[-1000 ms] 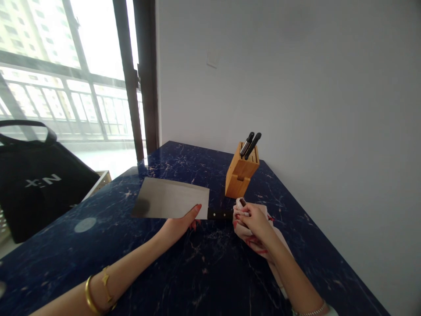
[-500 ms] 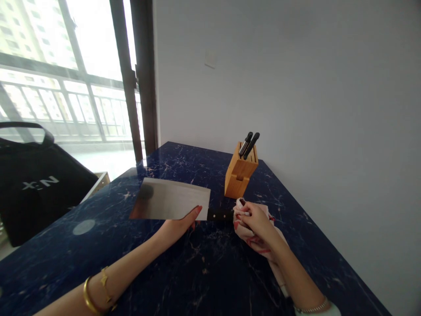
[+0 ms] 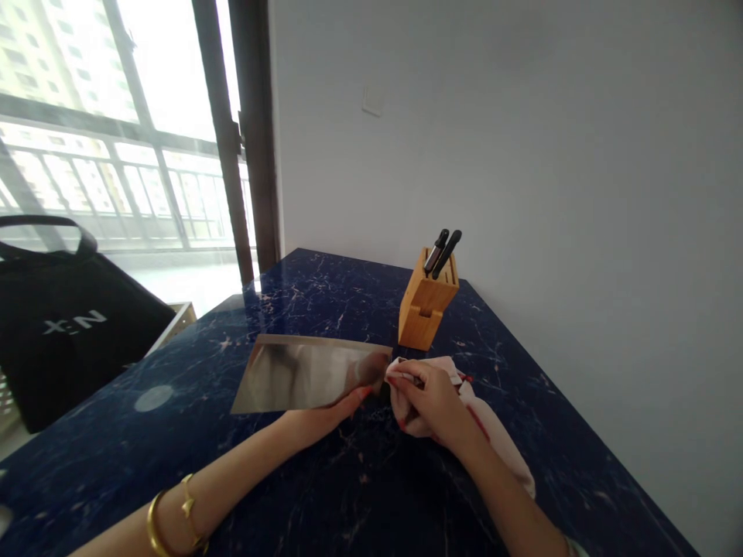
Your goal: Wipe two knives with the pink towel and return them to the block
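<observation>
A cleaver [image 3: 307,373] with a broad shiny blade is held above the table, its blade pointing left. My left hand [image 3: 340,408] grips the blade's lower edge near the handle end, thumb on the near face and the other fingers mostly hidden beneath. My right hand [image 3: 426,394] is closed on a pink-and-white cloth [image 3: 493,441], which is bunched around the cleaver's dark handle. Most of the handle is hidden by the cloth and fingers. The loose end of the cloth trails to the right under my forearm.
A wooden knife block [image 3: 426,305] with two black-handled tools stands just beyond my right hand. The dark blue marbled table [image 3: 325,290] runs back to a grey wall [image 3: 511,155]. A black bag [image 3: 75,333] is at the left, before a window.
My right hand and the cloth have slid left along the handle to the blade's end. The blade has tilted and come slightly nearer, showing different reflections.
</observation>
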### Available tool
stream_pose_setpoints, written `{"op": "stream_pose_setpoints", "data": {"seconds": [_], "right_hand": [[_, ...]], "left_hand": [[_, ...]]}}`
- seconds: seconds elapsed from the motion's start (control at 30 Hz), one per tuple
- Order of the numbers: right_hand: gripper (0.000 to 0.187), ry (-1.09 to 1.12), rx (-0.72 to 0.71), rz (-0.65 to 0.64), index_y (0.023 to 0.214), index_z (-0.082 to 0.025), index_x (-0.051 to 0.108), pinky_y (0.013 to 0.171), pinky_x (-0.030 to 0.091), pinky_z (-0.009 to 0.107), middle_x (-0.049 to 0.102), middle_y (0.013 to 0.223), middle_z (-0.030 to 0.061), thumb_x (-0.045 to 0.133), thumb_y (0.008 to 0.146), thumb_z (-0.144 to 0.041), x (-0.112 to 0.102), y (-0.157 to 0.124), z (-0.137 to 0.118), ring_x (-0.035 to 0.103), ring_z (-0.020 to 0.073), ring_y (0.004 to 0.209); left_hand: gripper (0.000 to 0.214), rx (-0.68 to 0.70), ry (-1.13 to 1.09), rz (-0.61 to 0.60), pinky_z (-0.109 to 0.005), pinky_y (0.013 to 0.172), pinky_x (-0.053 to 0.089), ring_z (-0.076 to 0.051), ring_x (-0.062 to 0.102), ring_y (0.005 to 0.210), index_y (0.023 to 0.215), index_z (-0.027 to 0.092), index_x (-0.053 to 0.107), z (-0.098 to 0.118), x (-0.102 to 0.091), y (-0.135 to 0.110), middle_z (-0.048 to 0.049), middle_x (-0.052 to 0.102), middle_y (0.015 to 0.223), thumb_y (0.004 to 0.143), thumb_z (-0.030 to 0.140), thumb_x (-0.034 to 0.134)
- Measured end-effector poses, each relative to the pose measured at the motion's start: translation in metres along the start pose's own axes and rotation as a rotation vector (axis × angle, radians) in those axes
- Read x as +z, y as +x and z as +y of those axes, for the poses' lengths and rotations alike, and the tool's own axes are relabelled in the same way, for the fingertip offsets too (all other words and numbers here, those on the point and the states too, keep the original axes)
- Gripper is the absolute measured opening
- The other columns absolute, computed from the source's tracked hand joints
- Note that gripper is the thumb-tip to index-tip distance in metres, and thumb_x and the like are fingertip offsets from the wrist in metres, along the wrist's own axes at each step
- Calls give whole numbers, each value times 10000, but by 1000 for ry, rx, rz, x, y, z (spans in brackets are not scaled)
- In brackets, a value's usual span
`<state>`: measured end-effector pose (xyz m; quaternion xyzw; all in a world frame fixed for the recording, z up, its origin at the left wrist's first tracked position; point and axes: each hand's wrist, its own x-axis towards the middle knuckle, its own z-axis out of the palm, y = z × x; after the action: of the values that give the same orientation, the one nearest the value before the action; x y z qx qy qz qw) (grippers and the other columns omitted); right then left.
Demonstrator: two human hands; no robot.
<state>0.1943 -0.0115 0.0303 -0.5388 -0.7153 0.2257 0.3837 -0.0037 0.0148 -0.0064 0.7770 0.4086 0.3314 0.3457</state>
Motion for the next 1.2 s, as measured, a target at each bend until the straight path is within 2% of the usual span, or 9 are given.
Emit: {"op": "stream_pose_setpoints", "data": {"seconds": [0.2, 0.3, 0.37, 0.47, 0.6, 0.8, 1.0, 1.1, 1.2], "right_hand": [[161, 20, 69, -23, 805, -169, 679, 680, 433, 256, 680, 801, 29, 550, 767, -257, -1, -1, 3, 609, 179, 758], [148, 7, -12, 36, 833, -186, 672, 743, 423, 262, 677, 853, 22, 550, 770, -242, 1, -2, 2, 600, 179, 825], [140, -11, -76, 15, 824, -195, 672, 759, 415, 255, 673, 866, 16, 540, 777, -211, 0, -2, 0, 594, 168, 834], [148, -54, -107, -52, 817, -203, 678, 736, 413, 246, 668, 852, 13, 535, 780, -191, -8, -3, 1, 593, 157, 805], [136, -107, -39, -48, 820, -197, 684, 705, 412, 255, 671, 836, 25, 563, 766, -230, -13, -4, 7, 593, 170, 786], [125, -165, -107, -13, 790, -180, 640, 715, 396, 247, 641, 816, 27, 515, 780, -185, -1, -3, -1, 572, 154, 787], [100, -325, 21, -19, 651, -183, 535, 624, 382, 243, 587, 686, 5, 491, 717, -123, -20, -1, 17, 543, 143, 663], [97, -350, 48, 4, 637, -184, 530, 596, 379, 242, 571, 656, 8, 482, 706, -135, -23, 0, 25, 528, 142, 623], [77, -340, 13, 11, 665, -181, 539, 624, 382, 239, 575, 699, 11, 484, 705, -144, -19, 0, 22, 533, 142, 671]], "left_hand": [[316, 125, 113, -65, -237, 681, 434, -133, 527, 602, 760, 216, 634, -1, -4, 1, 22, 593, 627, 849, 406, 398], [316, 203, 184, -47, -248, 731, 436, -140, 531, 652, 834, 223, 638, -1, -5, 1, 17, 592, 647, 863, 390, 371], [322, 224, 201, -43, -258, 756, 431, -144, 532, 672, 837, 220, 638, -1, -4, 2, 14, 587, 647, 866, 386, 363], [318, 192, 170, -47, -245, 707, 437, -133, 533, 631, 805, 208, 632, -1, -3, 2, 21, 569, 608, 866, 385, 375], [366, 70, 108, -55, -222, 634, 432, -109, 520, 540, 719, 190, 617, -1, -2, 2, 39, 519, 541, 878, 396, 359], [324, 147, 197, -9, -233, 630, 427, -131, 512, 584, 742, 209, 647, -9, -2, 1, 30, 529, 549, 855, 389, 403], [343, 99, 147, -35, -239, 666, 440, -125, 518, 590, 854, 204, 652, -12, -2, 2, 14, 588, 645, 860, 414, 382], [370, 48, 116, -73, -234, 655, 445, -121, 529, 579, 813, 195, 636, -6, -5, 1, 19, 569, 618, 866, 426, 352], [367, 26, 104, -69, -237, 677, 449, -126, 547, 594, 749, 189, 615, 0, -7, 1, 19, 561, 604, 860, 422, 354]]}}
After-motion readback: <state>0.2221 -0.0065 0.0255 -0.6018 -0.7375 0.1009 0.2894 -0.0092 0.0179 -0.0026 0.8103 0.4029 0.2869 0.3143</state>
